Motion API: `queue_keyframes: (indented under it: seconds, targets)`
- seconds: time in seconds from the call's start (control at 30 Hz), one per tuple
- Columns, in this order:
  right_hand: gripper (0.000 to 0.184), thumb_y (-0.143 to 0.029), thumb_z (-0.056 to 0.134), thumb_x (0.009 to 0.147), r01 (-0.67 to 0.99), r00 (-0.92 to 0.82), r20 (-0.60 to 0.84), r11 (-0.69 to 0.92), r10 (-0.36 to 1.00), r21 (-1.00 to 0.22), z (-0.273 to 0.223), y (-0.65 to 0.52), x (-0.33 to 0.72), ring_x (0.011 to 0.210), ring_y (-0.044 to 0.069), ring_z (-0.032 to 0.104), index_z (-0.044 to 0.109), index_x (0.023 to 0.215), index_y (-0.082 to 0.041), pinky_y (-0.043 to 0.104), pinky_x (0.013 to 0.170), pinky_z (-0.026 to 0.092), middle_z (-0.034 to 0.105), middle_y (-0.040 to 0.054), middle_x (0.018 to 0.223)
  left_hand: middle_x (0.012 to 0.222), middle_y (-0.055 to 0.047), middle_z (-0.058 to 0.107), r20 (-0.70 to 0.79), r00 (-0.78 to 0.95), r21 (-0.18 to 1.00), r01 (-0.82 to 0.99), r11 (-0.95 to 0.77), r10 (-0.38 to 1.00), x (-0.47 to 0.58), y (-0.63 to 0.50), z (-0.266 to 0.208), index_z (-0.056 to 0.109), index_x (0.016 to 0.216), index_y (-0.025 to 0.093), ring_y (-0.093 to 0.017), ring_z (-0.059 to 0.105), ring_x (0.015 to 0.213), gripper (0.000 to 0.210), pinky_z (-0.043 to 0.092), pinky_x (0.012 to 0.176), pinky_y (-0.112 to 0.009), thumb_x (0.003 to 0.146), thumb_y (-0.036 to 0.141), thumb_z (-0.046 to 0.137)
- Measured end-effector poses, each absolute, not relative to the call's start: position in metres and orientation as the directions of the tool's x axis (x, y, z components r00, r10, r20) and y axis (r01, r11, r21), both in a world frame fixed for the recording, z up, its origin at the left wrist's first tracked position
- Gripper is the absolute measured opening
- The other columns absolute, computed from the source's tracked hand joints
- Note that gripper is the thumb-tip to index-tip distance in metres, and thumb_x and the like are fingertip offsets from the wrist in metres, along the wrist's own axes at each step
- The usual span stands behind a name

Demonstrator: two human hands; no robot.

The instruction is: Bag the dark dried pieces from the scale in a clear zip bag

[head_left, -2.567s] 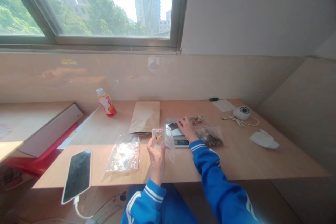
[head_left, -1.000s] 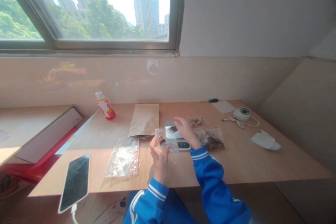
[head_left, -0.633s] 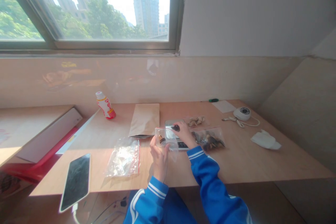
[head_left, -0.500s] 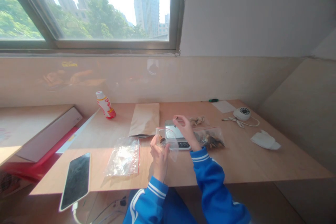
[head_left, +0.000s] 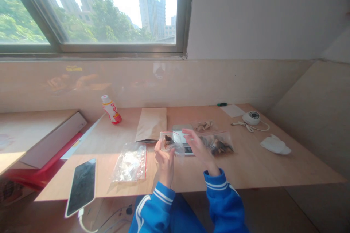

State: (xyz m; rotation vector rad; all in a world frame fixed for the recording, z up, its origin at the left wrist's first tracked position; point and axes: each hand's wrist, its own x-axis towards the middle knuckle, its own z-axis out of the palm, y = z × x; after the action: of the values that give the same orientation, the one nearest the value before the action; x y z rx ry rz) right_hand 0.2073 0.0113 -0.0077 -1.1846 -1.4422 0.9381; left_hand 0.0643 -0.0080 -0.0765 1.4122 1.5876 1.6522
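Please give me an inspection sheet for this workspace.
Surface: light wooden table, sunlit towards the left.
Things at work: small clear bag with brown pieces inside; scale, display unreadable; two filled bags to its right.
Clutter: plastic packet, paper bag, bottle, phone reaching past the front edge, tissue, paper sheet, white device.
Hands: left hand grips the small clear bag; right hand open, holding nothing seen.
Cables: white charging cable in the phone; bundled cord by the device.
Surroundings: window, pale wall.
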Motion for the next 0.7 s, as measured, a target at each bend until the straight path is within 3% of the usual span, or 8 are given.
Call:
queue_keyframes:
  seconds: [0.17, 0.33, 0.5, 0.7]
  targets:
    - [0.056, -0.040, 0.068, 0.076, 0.137, -0.058, 0.150, 0.157, 0.987, -0.978, -0.016, -0.011, 0.189, 0.111, 0.023, 0.058, 0.045, 0.125, -0.027, 0.040, 0.092, 0.051, 0.054, 0.0093, 0.131, 0.137, -0.019, 0.039, 0.449, -0.311, 0.859, 0.407, -0.309, 0.838, 0.069, -0.015, -0.071, 0.029, 0.135, 0.018, -0.029, 0.038, 0.130, 0.061, 0.032, 0.106, -0.050, 0.085, 0.043, 0.053]
    - [0.043, -0.043, 0.060, 0.083, -0.128, 0.067, 0.142, 0.149, 0.988, -0.980, -0.025, -0.014, 0.192, 0.107, 0.023, 0.062, 0.048, 0.119, -0.023, 0.041, 0.094, 0.048, 0.068, 0.0100, 0.110, 0.141, -0.017, 0.035, 0.508, -0.148, 0.812, 0.412, -0.414, 0.849, 0.056, -0.028, -0.062, 0.029, 0.136, 0.021, -0.030, 0.031, 0.135, 0.062, 0.026, 0.108, -0.052, 0.084, 0.037, 0.058]
    - [0.035, -0.050, 0.059, 0.083, -0.147, 0.219, 0.104, 0.138, 0.970, -0.979, -0.024, -0.022, 0.208, 0.094, 0.026, 0.068, 0.063, 0.098, -0.020, 0.041, 0.089, 0.050, 0.073, 0.0098, 0.096, 0.142, -0.012, 0.038, 0.356, -0.194, 0.932, 0.141, -0.333, 0.914, 0.046, -0.028, -0.048, 0.034, 0.136, 0.025, -0.026, 0.038, 0.130, 0.053, 0.030, 0.107, -0.045, 0.088, 0.041, 0.050]
    - [0.036, -0.053, 0.063, 0.078, -0.155, 0.378, 0.114, 0.185, 0.919, -0.971, -0.030, -0.025, 0.208, 0.079, 0.025, 0.070, 0.069, 0.084, -0.019, 0.037, 0.078, 0.053, 0.075, 0.0080, 0.081, 0.109, -0.007, 0.064, 0.096, -0.157, 0.988, -0.108, -0.114, 0.983, 0.054, -0.013, -0.039, 0.055, 0.115, 0.021, -0.021, 0.059, 0.103, 0.041, 0.044, 0.090, -0.034, 0.084, 0.046, 0.054]
